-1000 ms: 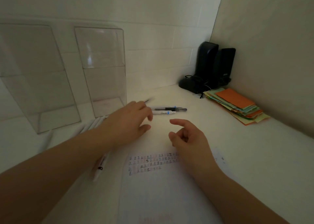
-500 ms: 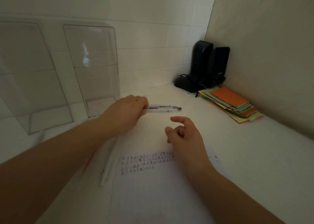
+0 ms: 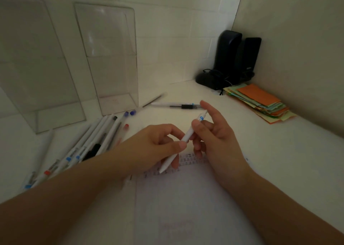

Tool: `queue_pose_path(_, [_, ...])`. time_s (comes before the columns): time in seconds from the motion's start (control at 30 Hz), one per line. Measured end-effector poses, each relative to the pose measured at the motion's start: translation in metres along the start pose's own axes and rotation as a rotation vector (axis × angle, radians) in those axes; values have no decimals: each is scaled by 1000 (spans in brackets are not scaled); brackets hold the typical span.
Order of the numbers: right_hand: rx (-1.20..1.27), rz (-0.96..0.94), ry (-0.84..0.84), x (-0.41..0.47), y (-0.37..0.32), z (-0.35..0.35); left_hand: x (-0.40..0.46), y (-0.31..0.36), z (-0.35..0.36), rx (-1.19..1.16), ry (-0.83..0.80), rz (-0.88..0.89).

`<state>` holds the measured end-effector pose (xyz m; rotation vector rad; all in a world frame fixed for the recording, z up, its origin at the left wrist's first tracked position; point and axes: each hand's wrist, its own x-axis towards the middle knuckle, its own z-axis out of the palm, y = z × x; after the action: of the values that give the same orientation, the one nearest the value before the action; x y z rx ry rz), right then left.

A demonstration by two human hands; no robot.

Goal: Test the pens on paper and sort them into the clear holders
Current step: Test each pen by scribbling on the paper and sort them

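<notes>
Paper (image 3: 195, 207) lay nearest on the worktop (image 3: 279, 161). Just above it, both hands gripped one white pen (image 3: 186, 139): left hand (image 3: 158, 144) pinching its middle, right hand (image 3: 214, 133) higher up. Spare pens (image 3: 93, 142) sat left, clear holders (image 3: 109, 58) farther back.

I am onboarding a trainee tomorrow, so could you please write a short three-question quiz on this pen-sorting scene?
1. True or false: a clear holder already contains pens.
2. Which hands touch the white pen? A) left only B) right only C) both
3. Fill in: the top card of the paper stack is ____.

Key: 1 false, both holders look empty. 2 C, left hand and right hand. 3 orange.
</notes>
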<state>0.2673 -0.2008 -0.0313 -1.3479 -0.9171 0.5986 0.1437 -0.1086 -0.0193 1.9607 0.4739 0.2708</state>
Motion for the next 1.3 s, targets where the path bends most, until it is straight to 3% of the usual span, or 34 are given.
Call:
queue_pose_path(0.27, [55, 33, 13, 0, -1, 1, 1, -3, 1, -53, 6, 65])
queue_pose_path(0.43, [0, 70, -153, -8, -5, 7, -1, -5, -1, -106, 44, 154])
queue_pose_path(0.5, [35, 74, -123, -8, -4, 7, -1, -6, -1, -126, 84, 128])
queue_pose_path(0.6, [74, 114, -2, -4, -5, -2, 3, -16, -4, 90, 156, 65])
queue_pose_path(0.7, [-7, 93, -63, -2, -6, -7, 3, -18, -6, 415, 148, 43])
queue_pose_path(0.97, [-225, 139, -326, -7, -11, -7, 4, -21, -8, 491, 85, 40])
queue_pose_path(1.07, [-349, 108, -287, -9, -11, -6, 7, -24, -9, 491, 62, 27])
queue_pose_path(1.2, [-291, 108, -85, -7, -2, -6, 7, -23, -11, 484, 42, 15])
queue_pose_path(1.3, [-344, 45, -34, -8, 3, -3, 6, -22, -10, 532, 76, 24])
